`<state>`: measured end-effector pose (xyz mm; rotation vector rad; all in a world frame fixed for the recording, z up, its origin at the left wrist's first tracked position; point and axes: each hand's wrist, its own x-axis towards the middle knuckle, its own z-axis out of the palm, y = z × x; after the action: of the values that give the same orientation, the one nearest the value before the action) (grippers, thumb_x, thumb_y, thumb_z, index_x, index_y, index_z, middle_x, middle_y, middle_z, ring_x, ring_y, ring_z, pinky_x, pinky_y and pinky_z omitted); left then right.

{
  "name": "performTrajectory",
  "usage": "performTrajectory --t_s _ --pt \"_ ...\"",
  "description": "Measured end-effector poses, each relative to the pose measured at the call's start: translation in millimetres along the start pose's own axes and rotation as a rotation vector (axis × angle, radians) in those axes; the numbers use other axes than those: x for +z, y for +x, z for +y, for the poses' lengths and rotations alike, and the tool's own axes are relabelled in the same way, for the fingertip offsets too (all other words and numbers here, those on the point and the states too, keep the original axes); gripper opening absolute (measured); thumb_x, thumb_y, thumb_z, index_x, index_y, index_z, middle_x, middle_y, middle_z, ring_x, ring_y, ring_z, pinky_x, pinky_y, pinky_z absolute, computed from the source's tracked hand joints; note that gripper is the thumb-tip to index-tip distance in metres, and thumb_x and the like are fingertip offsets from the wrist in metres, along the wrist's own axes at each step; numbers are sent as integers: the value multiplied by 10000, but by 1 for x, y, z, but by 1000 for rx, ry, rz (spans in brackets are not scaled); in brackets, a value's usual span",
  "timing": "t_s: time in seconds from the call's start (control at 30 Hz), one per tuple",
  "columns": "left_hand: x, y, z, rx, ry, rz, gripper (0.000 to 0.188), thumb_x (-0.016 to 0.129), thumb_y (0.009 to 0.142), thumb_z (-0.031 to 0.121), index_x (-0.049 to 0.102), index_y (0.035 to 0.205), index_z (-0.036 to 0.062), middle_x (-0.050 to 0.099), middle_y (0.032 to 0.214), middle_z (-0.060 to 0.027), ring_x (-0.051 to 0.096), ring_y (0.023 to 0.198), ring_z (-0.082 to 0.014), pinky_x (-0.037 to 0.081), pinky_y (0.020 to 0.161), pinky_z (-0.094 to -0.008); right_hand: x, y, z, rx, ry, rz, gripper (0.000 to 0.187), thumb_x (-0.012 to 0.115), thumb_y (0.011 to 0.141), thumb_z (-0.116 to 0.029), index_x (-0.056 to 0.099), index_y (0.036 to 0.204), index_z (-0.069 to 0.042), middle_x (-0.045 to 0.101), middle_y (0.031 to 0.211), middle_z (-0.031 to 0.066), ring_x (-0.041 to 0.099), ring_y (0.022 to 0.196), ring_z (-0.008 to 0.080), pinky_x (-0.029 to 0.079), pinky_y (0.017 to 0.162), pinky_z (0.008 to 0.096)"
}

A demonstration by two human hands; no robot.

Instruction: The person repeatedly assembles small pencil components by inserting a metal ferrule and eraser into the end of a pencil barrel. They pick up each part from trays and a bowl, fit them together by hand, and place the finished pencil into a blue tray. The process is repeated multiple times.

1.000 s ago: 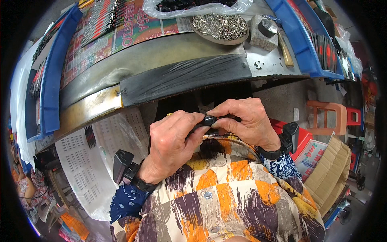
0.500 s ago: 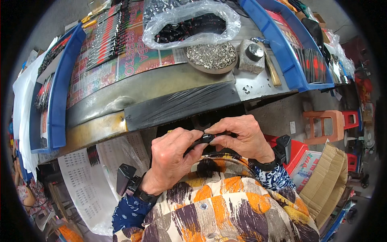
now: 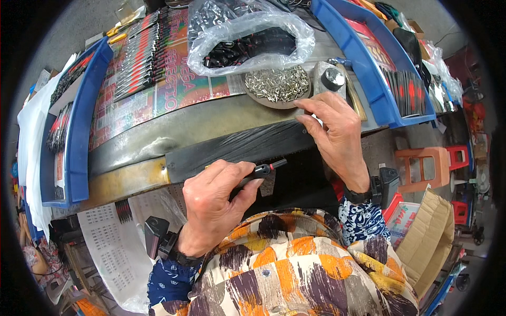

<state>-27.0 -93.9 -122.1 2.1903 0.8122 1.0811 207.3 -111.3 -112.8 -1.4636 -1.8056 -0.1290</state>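
My left hand (image 3: 219,203) is closed around a slim black handle-like piece (image 3: 262,170), which has a red band and a thin dark tip pointing right. It holds the piece in front of my body, just off the table's edge. My right hand (image 3: 337,134) is raised at the near right side of a round dish (image 3: 263,101) heaped with small silvery metal pins (image 3: 276,83). Its thumb and forefinger are apart, with nothing visible between them. Behind the dish, a clear plastic bag (image 3: 197,55) gapes around many black parts (image 3: 253,47).
Beside the dish stands a block (image 3: 322,73) with a round black-sided metal piece (image 3: 333,79) on top. Blue trays (image 3: 79,174) (image 3: 377,100) flank the worktable (image 3: 137,171). Rows of black-and-red pieces (image 3: 139,60) lie at the far left. An orange stool (image 3: 429,166) and cardboard (image 3: 424,239) are at right.
My right hand has let go of the black piece and moved up and away to the dish. My left hand keeps the piece, now showing its red band and tip.
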Motion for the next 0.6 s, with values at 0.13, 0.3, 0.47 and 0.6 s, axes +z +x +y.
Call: performTrajectory --t_s 0.13,0.3,0.47,0.6 --pt "-4 2 -2 -7 23 14 225 766 691 -11 674 894 17 591 689 -95 567 566 -226 458 515 -312 10 4 6 -33 -117 -3 219 730 743 -60 679 954 -38 594 869 92 574 820 298 471 678 391" --pt "-6 3 -4 -31 28 17 220 762 696 -17 672 894 15 593 688 -93 567 566 -216 457 513 -305 16 4 7 -41 -195 -21 217 739 722 -50 673 928 -38 564 883 85 561 824 289 483 668 384" --pt "-6 2 -5 -58 15 11 211 758 705 -15 669 895 14 598 691 -91 568 565 -212 460 513 -304 18 6 7 -53 -232 -39 188 742 710 -41 660 879 -33 550 872 87 557 828 284 486 668 387" --pt "-5 1 -4 -47 23 8 214 755 707 -14 666 898 15 589 689 -94 567 567 -222 461 518 -310 16 10 7 -62 -235 -74 154 740 710 -46 646 831 -30 556 867 96 561 842 294 486 677 398"
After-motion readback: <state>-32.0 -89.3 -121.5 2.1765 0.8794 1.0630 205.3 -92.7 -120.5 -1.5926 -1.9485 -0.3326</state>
